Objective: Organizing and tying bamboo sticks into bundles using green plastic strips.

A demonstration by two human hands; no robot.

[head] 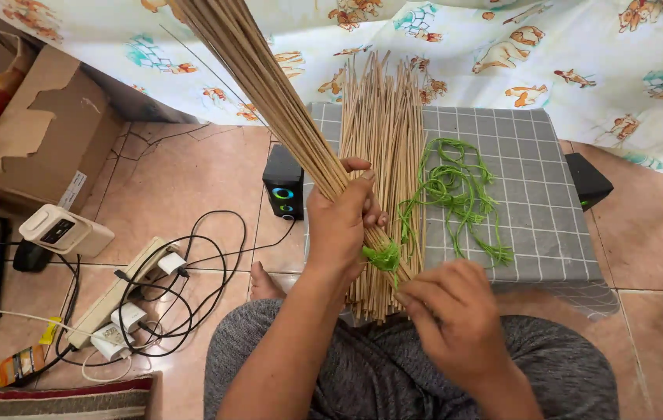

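- We are gripping a bundle of thin sticks in our left hand — fingers wrapped tight.
- Our right hand is pinching the green string binding its lower end, above the grey checked mat.

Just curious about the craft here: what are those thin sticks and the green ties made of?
The bundle of sticks looks like dry plant fibre, perhaps palm-leaf ribs: pale tan, matte, thin and uneven. The green ties seem plastic strip, since they are bright, slightly glossy and curl loosely.

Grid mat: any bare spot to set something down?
Bare: the grid mat right of the green string, up to the black box. Crowded: its left side under loose sticks and both hands' bundle.
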